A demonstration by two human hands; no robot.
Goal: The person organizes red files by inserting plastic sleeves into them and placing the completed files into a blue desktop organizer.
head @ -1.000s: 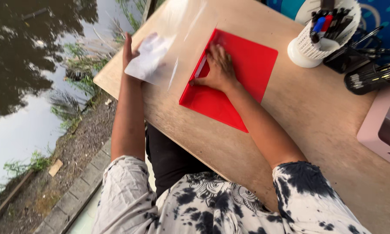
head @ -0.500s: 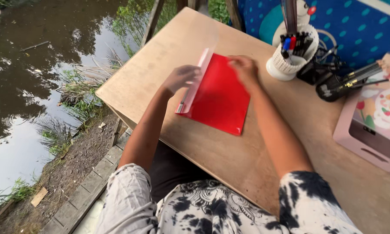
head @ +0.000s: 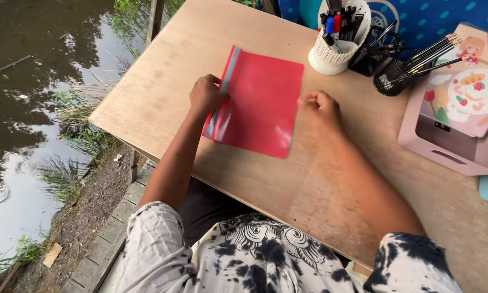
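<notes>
Red folder (head: pixel 260 106) flat, long axis near-far.

We note an outdoor craft or study desk beside water: a plywood table (head: pixel 331 179) standing above a muddy pond (head: pixel 32 70), with a white pen holder (head: pixel 336 46) and black mesh brush cups (head: pixel 390 78) along its far edge.

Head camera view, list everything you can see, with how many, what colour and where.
folder: one, red with clear cover, flat mid-table
table: one, light wood, beside the water
pen holder: one, white, behind the folder
mesh cups: two, black, right of the pen holder, holding brushes
box: one, pink with cartoon lid, far right
water: dark, left of the table
left hand: one, on the folder's left edge
right hand: one, fist at the folder's right edge
</notes>
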